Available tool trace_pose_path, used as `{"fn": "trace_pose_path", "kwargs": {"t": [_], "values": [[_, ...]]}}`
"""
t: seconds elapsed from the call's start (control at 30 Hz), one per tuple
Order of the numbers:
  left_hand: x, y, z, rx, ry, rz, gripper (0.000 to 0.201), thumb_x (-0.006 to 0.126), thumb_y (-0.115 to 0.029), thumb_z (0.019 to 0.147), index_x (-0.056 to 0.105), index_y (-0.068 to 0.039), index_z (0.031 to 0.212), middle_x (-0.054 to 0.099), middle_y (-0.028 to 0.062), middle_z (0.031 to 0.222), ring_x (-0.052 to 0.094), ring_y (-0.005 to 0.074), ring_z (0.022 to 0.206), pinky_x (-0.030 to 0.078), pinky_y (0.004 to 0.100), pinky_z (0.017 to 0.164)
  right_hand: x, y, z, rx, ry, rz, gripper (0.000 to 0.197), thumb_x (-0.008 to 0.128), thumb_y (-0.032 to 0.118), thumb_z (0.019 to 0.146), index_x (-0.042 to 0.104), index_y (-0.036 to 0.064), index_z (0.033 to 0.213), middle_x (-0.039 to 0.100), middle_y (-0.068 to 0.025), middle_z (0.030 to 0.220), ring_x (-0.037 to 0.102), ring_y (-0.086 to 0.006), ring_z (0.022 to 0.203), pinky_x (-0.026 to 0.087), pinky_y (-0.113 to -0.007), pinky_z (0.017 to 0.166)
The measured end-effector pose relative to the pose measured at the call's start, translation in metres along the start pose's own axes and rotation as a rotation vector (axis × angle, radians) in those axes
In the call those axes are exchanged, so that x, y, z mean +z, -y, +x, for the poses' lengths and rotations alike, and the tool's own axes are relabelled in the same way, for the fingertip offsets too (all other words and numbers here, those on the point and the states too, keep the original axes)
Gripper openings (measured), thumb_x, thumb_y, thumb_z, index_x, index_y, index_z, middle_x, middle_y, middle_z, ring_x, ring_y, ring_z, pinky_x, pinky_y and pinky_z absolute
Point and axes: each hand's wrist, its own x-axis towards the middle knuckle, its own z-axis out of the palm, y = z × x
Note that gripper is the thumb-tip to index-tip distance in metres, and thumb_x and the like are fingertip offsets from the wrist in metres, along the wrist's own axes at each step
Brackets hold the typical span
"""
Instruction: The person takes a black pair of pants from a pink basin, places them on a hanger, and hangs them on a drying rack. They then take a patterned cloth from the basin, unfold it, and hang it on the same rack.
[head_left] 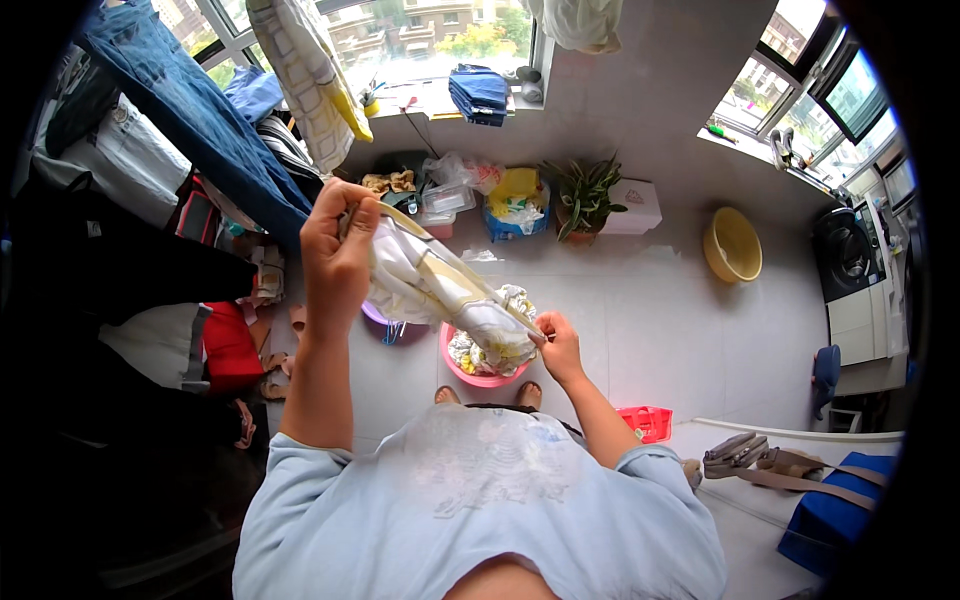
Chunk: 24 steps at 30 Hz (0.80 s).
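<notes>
1. Hanging clothes filled the space well to the left of the fingers: a long blue denim garment (190, 120) hung just beside the raised left hand, with dark and white pieces farther out.
2. The left hand (335, 255) was lifted high, its fingers closed tight around the upper end of a white cloth garment with pale yellow trim (430, 285), bunching the fabric in the fist.
3. The garment ran down and to the right from those fingers, stretched fairly taut between the two hands (it looked damp, though that is only a guess).
4. Below the cloth, under both sets of fingers, a round pink plastic basin (462, 372) stood on the pale tiled floor (660, 330), holding more crumpled laundry.
5. The right hand (558, 345) was lower, its fingertips pinched together on the garment's bottom corner.
6. Well to the right of those fingers lay a small red plastic basket (647, 422), and farther off a round yellow plastic tub (732, 245).
7. Risk, as I judge it: the right pinch held only a thin edge, so a sharp tug could pull it free and let the cloth swing onto the floor or brush the denim.
</notes>
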Motion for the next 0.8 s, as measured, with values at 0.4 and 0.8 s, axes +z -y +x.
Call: {"fn": "trace_pose_path", "kwargs": {"t": [0.4,0.8], "values": [[-0.071,0.072,0.019,0.011,-0.344,0.132,0.011,0.053,-0.006,0.093,0.063,-0.004,0.088,0.057,-0.0023,0.078,0.047,0.0066,0.073,0.038,0.0202,0.069,-0.079,0.159,-0.004,-0.241,0.082,0.398,0.011,0.065,0.008,0.086,0.055,0.0052,0.081,0.052,0.0014,0.070,0.045,-0.0061,0.067,0.038,-0.022,0.061],[-0.037,0.104,0.001,-0.205,-0.154,-0.432,0.015,0.045,-0.008,0.098,0.057,-0.004,0.089,0.065,0.0052,0.083,0.056,0.0091,0.073,0.044,0.0205,0.072,-0.065,0.167,0.021,-0.296,-0.302,0.220,0.003,0.052,0.007,0.091,0.051,0.0050,0.093,0.054,-0.0028,0.087,0.050,-0.0125,0.084,0.040,-0.025,0.078]]}}
